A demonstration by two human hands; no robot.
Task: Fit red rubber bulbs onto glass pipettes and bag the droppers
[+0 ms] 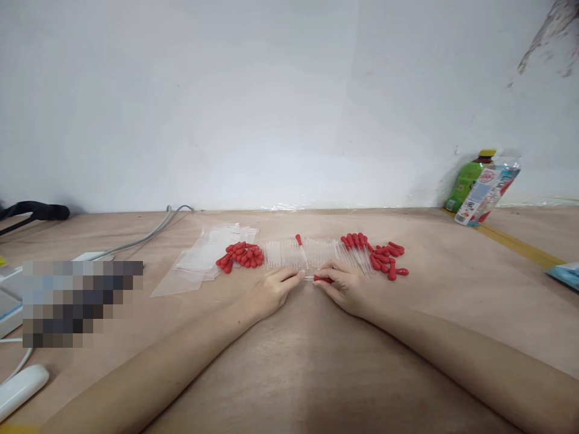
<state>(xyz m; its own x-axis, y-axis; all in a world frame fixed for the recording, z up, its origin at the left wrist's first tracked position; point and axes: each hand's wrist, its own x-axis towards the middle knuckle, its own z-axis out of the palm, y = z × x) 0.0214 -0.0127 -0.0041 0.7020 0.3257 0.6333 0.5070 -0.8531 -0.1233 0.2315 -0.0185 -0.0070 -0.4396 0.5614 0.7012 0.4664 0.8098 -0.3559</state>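
Between my two hands is a dropper lying sideways. My left hand (275,292) pinches its clear glass tube (309,278) with thumb and index finger. My right hand (344,287) is closed on the red rubber bulb (322,279) at the other end; how far the tube sits inside the bulb cannot be told. Just behind the hands lies a row of clear glass tubes (284,254), with one red-bulbed dropper (298,240) on top. Several bulbed droppers (356,241) lie together at the row's right end. Loose red bulbs form a left pile (246,256) and a right pile (388,260).
Clear plastic bags (196,256) are spread left of the bulbs. A green bottle (468,184) and a labelled clear container (485,194) lean against the wall. Grey cables (147,234), a white rounded device (22,390) and a pixelated area occupy the left. A blue packet (566,274) lies far right.
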